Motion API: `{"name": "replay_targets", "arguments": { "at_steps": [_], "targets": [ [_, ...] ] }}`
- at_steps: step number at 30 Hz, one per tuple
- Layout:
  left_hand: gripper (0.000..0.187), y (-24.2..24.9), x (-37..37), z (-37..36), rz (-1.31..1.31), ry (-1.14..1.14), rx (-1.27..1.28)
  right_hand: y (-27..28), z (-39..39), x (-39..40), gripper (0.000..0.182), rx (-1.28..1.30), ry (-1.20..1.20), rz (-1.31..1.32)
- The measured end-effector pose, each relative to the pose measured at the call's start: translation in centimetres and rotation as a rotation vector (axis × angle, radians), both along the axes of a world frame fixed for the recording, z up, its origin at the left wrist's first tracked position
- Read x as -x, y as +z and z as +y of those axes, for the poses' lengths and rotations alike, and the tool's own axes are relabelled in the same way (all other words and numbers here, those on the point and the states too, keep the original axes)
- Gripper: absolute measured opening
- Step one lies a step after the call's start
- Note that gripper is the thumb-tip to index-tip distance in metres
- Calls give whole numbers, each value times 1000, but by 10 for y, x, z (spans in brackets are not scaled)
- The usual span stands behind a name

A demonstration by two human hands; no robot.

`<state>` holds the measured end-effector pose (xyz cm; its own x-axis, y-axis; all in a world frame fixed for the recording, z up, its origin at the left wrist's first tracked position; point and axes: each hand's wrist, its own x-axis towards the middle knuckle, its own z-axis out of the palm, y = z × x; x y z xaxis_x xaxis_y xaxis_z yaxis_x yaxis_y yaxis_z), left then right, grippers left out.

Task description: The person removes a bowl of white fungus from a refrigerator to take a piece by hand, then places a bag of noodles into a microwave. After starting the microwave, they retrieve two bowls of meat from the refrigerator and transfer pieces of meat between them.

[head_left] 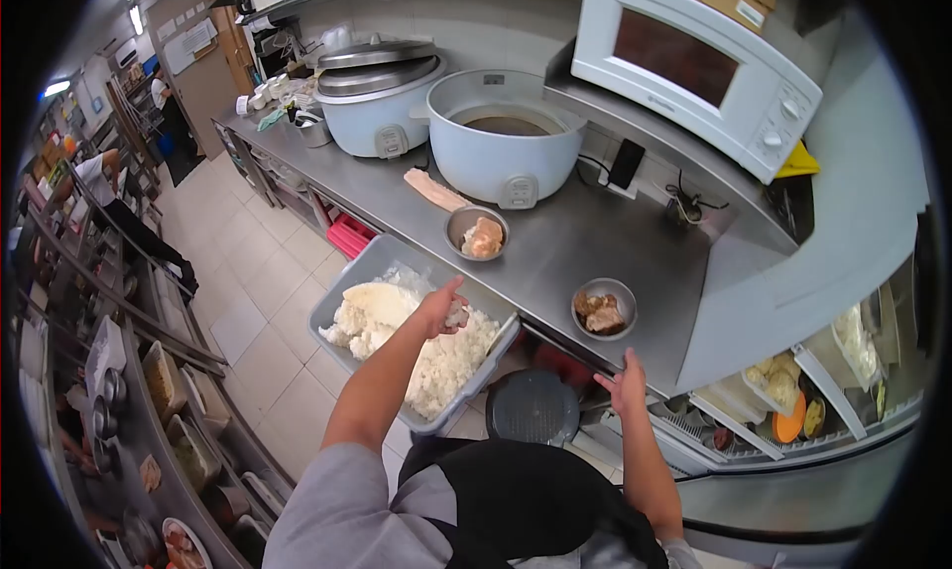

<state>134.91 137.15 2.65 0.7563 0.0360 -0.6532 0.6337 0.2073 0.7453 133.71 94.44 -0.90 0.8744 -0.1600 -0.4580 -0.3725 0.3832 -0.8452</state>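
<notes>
My left hand [442, 309] is over a grey plastic tub [327, 309] of cooked white rice [436, 373], its fingers curled around what looks like a small clump of rice. A white rice paddle or scoop-like shape [382, 299] lies on the rice at the far side. Near the counter's front edge, my right hand [626, 382] has its fingers apart and holds nothing. Just beyond it sits a metal bowl [629, 301] with brown meat pieces [601, 314]. Another metal bowl [454, 234], containing pale pinkish food [483, 238], stands beyond my left hand.
An uncovered large cooker [466, 167] and a lidded one [362, 123] stand along the steel counter [540, 261]. A pale cloth-like strip [434, 188] lies before them. A microwave [684, 58] is on the shelf at right. A dark round lid [534, 408] lies below the counter.
</notes>
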Motion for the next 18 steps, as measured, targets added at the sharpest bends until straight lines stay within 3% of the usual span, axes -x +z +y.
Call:
{"name": "replay_targets", "arguments": {
  "at_steps": [3,6,8,9,15,18],
  "targets": [
    [66,5,-43,29,-18,-43,-12,18,31,-41,57,0,-14,32],
    [55,11,-84,41,-1,-123,-39,21,66,-60,60,21,-161,38],
    [37,15,-103,45,27,-135,-34,15,85,-68,43,39,-209,11],
    [37,9,-110,48,39,-154,-17,12,91,-65,38,56,-231,9],
    [27,-17,-111,92,118,-404,252,12,160,-25,42,-105,-307,4],
    [28,-24,-85,131,148,-445,371,15,206,-3,55,-132,-219,-16]
  ]
}}
